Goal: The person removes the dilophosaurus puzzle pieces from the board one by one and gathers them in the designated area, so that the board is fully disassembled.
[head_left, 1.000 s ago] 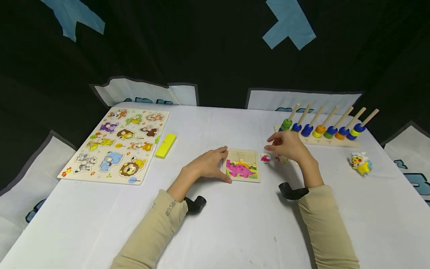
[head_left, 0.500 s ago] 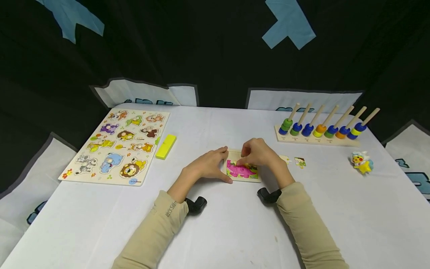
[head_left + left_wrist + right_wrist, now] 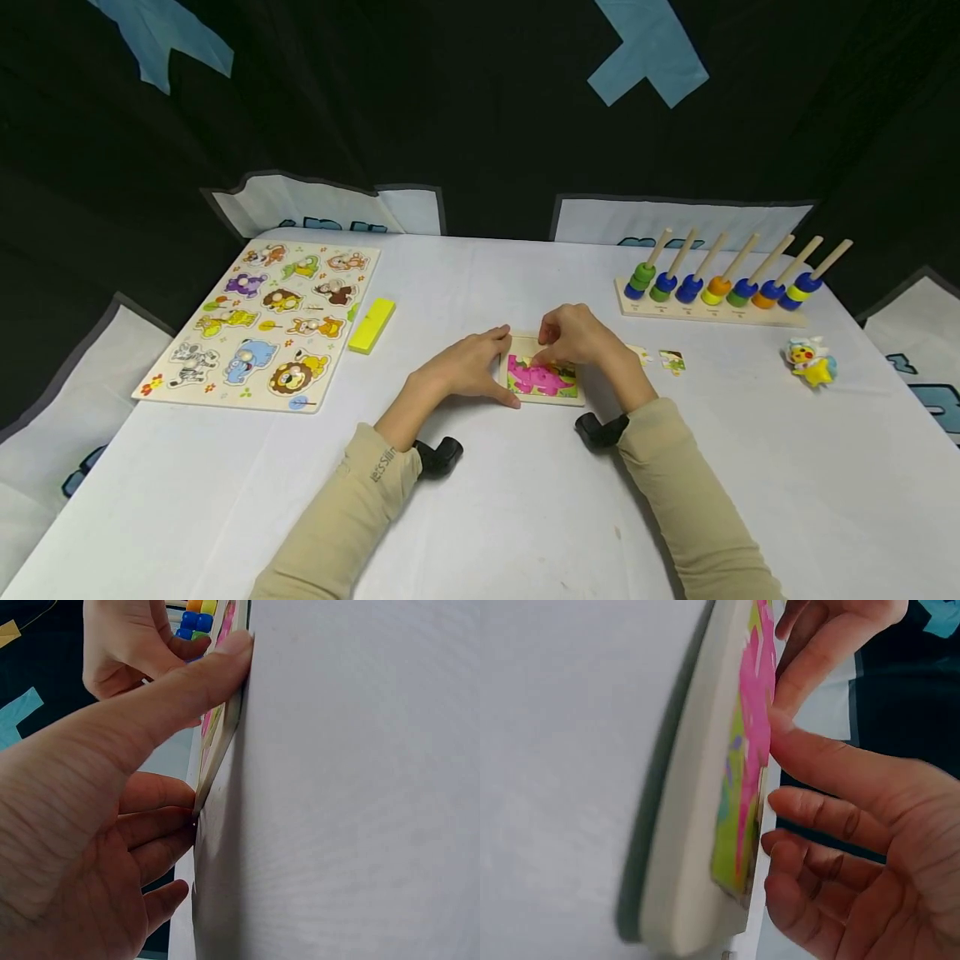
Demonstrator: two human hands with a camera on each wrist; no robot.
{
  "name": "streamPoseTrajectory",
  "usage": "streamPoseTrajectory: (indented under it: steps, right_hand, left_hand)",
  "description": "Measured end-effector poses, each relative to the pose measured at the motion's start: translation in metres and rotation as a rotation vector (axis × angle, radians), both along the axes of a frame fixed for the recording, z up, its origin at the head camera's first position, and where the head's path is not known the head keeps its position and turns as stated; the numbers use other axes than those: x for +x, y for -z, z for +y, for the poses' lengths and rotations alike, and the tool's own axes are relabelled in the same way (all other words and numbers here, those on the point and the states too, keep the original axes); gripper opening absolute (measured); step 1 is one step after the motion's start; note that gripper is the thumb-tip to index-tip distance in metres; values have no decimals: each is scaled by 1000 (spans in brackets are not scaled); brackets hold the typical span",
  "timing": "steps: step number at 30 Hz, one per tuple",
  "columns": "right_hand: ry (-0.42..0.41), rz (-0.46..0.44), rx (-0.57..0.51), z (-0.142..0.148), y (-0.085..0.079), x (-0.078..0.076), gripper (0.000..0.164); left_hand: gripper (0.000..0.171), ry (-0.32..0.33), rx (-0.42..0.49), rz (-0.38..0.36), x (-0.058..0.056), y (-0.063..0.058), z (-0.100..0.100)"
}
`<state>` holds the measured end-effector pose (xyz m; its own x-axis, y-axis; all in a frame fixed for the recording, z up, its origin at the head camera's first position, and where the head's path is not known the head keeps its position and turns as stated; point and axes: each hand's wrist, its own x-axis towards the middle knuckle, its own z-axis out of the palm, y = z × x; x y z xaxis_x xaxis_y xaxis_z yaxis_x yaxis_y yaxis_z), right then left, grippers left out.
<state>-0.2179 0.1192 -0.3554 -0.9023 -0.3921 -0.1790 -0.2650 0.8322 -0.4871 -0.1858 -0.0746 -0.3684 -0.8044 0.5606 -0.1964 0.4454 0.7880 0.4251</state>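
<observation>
A small square wooden jigsaw puzzle tray (image 3: 546, 401) with a pink dinosaur picture (image 3: 534, 381) lies flat on the table. My left hand (image 3: 468, 365) grips its left side, thumb at the near corner and fingers on the far part of that edge. My right hand (image 3: 576, 335) is over the tray's upper right, thumb and fingertips pinching a puzzle piece mostly hidden by the hand. In the right wrist view, the thumb tip (image 3: 781, 724) is right at the pink picture. Loose puzzle pieces (image 3: 672, 361) lie right of the tray, one partly behind my right wrist.
At the left lies a large animal peg puzzle board (image 3: 255, 327), with a yellow block (image 3: 371, 326) beside it. A wooden bead-counting stand (image 3: 708, 311) with upright pegs is at the back right. A yellow figurine (image 3: 811, 362) sits in front of it.
My right hand has moved left from the loose pieces to the tray and has since stayed there, with fewer loose pieces showing. My left hand has kept its place at the tray.
</observation>
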Motion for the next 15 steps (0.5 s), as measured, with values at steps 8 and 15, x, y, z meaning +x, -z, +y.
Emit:
streamPoseTrajectory:
  steps: [8,15]
  right_hand:
    - [-99,-7,-70,-20,-1,8,21]
    - [-80,-61,-40,-29,-1,12,22]
  left_hand:
    - [100,1,-1,-12,0,0,-1]
    - [100,5,16,-14,-1,0,-1]
